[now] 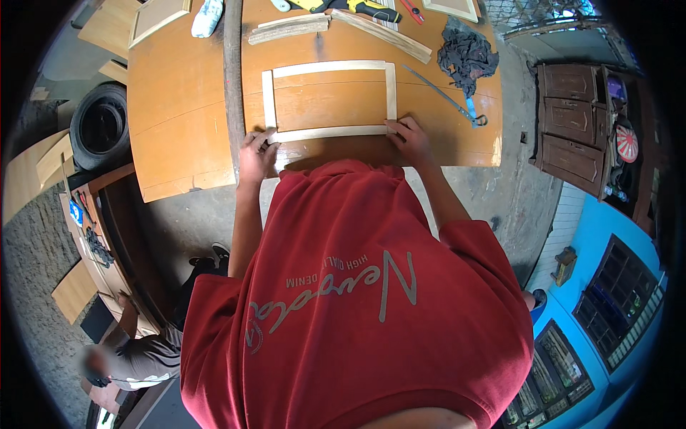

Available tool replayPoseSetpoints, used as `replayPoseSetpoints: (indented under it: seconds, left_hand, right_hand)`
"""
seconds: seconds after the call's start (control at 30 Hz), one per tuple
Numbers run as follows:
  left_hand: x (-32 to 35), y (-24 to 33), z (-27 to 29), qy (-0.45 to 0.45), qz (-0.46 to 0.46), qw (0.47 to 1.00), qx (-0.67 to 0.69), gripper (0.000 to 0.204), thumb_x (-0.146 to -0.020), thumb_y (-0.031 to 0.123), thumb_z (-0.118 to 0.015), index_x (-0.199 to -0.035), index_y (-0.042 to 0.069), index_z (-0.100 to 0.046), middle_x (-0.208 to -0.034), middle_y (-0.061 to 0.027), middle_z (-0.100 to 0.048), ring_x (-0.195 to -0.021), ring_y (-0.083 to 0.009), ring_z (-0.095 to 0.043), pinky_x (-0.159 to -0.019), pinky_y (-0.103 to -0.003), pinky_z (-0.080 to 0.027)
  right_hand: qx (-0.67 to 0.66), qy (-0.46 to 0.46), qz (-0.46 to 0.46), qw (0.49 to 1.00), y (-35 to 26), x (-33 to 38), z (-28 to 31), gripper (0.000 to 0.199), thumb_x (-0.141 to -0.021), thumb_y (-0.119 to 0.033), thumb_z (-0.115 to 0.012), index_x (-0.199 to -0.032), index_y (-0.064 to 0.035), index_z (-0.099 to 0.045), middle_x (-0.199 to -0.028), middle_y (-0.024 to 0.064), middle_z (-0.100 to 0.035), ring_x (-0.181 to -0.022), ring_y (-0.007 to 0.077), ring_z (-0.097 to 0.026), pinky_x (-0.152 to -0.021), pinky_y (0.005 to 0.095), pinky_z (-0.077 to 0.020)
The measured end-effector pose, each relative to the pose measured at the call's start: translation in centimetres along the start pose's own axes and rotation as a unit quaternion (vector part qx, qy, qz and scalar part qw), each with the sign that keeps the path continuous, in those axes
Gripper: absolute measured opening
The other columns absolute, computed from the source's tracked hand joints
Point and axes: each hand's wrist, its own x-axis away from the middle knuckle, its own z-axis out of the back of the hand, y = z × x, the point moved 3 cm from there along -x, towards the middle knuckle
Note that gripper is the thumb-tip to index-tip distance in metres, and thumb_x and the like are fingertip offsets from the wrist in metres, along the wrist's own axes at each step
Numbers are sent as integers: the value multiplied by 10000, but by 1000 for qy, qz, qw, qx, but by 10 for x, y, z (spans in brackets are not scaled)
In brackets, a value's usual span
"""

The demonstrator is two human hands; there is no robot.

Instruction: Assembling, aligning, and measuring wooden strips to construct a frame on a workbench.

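A rectangular frame of pale wooden strips (329, 68) lies flat on the orange-brown wooden table (179, 121), close to its near edge. My left hand (256, 152) holds the near left corner, its fingers closed over the strip's end. At the near right corner my right hand (412, 141) has its fingers bent over the joint, gripping the wood. Beyond the frame lie loose wooden strips (382, 37). A tool with a long thin blade (437, 90) and a blue and dark handle rests to the right.
A dark bar (233, 86) runs across the table, left of the frame. Crumpled dark cloth (466, 56) and a yellow and black tool (366, 9) lie farther back. A tyre (100, 125) stands left; a wooden cabinet (569, 121) stands right. Another person (146, 357) is at lower left.
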Motion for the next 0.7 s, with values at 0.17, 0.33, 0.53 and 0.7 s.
replayPoseSetpoints:
  seconds: [0.17,0.33,0.53,0.7]
  left_hand:
    - [2,0,0,-1,-4,1000,7,428,-816,81,-835,-1231,146,-755,-971,-125,-667,-843,-278,-667,-789,-385,-572]
    - [0,11,1,-11,-2,1000,-24,430,-818,81,-830,-1235,153,-755,-954,-118,-638,-841,-296,-653,-783,-397,-564]
    - [5,3,-1,15,-18,999,-43,507,-808,96,-841,-1295,170,-721,-954,-116,-635,-852,-284,-658,-781,-392,-568]
    - [-5,23,2,25,79,995,56,660,-814,182,-873,-1414,124,-606,-1038,-136,-663,-862,-256,-675,-783,-382,-585]
  right_hand:
    - [-12,-10,15,1000,-3,-2,2,427,-836,-104,-805,-1254,-156,-736,-1016,85,-622,-925,285,-639,-794,387,-545]
    - [-16,-6,16,1000,0,0,1,401,-851,-117,-795,-1246,-161,-739,-1005,89,-618,-922,290,-648,-787,399,-552]
    - [0,-5,7,1000,-9,-3,6,386,-852,-185,-808,-1232,-170,-741,-998,90,-618,-917,297,-665,-781,416,-570]
    - [46,17,-54,997,-22,-12,19,403,-862,-298,-813,-1226,-160,-712,-1081,95,-643,-962,311,-682,-802,432,-577]
